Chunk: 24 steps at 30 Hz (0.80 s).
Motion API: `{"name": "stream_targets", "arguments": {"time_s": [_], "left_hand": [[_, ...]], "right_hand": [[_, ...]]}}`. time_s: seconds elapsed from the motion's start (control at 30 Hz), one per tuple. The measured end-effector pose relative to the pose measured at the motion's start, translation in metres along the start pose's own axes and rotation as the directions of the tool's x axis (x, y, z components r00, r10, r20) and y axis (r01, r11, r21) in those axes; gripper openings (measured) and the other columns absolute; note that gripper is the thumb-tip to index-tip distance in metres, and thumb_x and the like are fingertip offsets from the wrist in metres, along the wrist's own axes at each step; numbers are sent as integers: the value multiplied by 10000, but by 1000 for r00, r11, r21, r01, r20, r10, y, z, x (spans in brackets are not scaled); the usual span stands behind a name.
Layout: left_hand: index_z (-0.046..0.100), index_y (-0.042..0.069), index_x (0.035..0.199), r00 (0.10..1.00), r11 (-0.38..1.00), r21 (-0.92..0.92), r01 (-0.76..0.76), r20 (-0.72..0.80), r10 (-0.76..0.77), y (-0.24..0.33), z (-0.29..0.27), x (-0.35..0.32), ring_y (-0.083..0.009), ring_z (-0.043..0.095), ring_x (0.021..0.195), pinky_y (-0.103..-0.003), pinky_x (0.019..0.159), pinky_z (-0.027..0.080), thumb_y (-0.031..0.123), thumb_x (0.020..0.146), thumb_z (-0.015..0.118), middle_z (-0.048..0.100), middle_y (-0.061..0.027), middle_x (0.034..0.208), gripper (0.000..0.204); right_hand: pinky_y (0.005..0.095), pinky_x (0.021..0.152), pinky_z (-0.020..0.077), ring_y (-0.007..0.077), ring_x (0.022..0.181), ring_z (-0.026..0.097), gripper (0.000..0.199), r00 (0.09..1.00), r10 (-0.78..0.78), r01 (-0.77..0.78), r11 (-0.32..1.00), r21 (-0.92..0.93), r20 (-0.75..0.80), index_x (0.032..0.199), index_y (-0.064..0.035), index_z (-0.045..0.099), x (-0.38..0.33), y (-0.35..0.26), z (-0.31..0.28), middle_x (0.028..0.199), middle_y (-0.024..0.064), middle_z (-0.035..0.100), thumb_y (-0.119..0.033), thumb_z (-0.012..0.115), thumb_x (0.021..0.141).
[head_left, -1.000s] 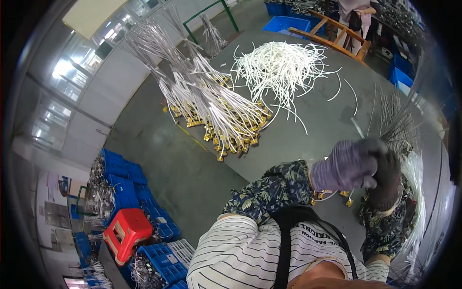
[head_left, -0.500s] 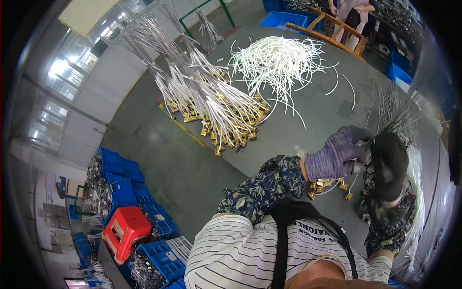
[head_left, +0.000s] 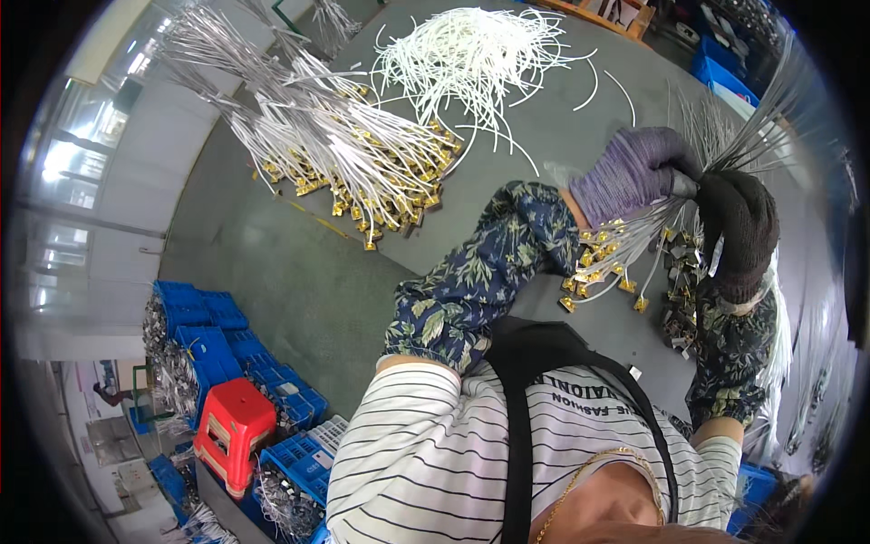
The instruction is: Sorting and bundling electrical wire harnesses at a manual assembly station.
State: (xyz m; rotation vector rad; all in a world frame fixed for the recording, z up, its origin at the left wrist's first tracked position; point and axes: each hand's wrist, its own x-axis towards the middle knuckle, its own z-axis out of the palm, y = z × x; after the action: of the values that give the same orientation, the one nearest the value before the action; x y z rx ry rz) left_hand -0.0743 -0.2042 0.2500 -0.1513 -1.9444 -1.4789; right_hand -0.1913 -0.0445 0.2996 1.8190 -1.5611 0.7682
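Observation:
My left hand [head_left: 634,172], in a purple knitted glove, is closed round a bundle of thin grey wires [head_left: 654,225] at the right of the table. Close beside it, my right hand [head_left: 741,231] in a dark glove is also closed on the bundle. The loose wire ends fan out above both hands, up and to the right. Below the left hand, several gold-coloured connectors [head_left: 627,285] sit at the lower ends of wires. Dark metal connectors [head_left: 680,308] lie heaped just left of the right forearm. The fingers' far sides are hidden.
On the grey table [head_left: 507,213] lie a pile of white tubes [head_left: 471,59] and a large stack of gold-ended wires [head_left: 362,150]. Down on the left are blue crates [head_left: 213,354] and a red stool [head_left: 237,426]. White strands [head_left: 772,363] hang beside my right arm.
Both hands have come together higher in the view, and the bundle now shows between them, its wires fanning up to the right. The whole view has shifted, so the table piles appear higher and further left.

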Motion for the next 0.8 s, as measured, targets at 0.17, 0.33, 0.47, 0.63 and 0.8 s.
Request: {"name": "stream_targets", "arguments": {"time_s": [0.17,0.33,0.47,0.63,0.8], "left_hand": [[674,24,930,969,823,523,-223,31,244,-20,-24,11,-268,669,789,-373,710,537,174,804,729,661,-125,853,203],[638,36,1057,992,924,383,1,-116,47,-38,-11,-6,-231,663,850,-354,772,532,294,853,727,665,-109,913,342],[580,21,1159,967,988,15,153,-207,-146,-45,31,-33,-173,627,930,-311,837,512,397,911,685,655,-86,994,463],[526,26,1272,898,924,-291,247,-289,-331,-58,26,-78,-174,613,983,-319,837,524,355,928,664,616,-91,1111,496],[608,56,999,796,906,395,149,-592,127,-35,-85,-108,-153,578,694,-290,628,506,326,993,515,608,-28,834,286]], "right_hand": [[410,698,482,310,785,637,237,955,229,-236,972,16,188,945,-42,656,-11,-10,-14,847,123,646,-24,715,717],[377,645,472,278,686,617,137,783,555,-621,727,292,283,926,5,623,-64,-23,1,832,133,621,-34,694,815],[358,694,493,271,773,625,239,682,622,-728,627,276,384,1068,-9,596,-98,-37,74,924,146,615,-98,672,860],[363,731,509,250,840,659,368,605,631,-765,293,574,484,1178,-38,588,-99,-80,109,941,139,615,-151,701,846],[352,749,530,220,836,675,404,501,549,-842,134,522,669,1159,-52,621,-110,-85,109,949,112,650,-187,759,805]]}}
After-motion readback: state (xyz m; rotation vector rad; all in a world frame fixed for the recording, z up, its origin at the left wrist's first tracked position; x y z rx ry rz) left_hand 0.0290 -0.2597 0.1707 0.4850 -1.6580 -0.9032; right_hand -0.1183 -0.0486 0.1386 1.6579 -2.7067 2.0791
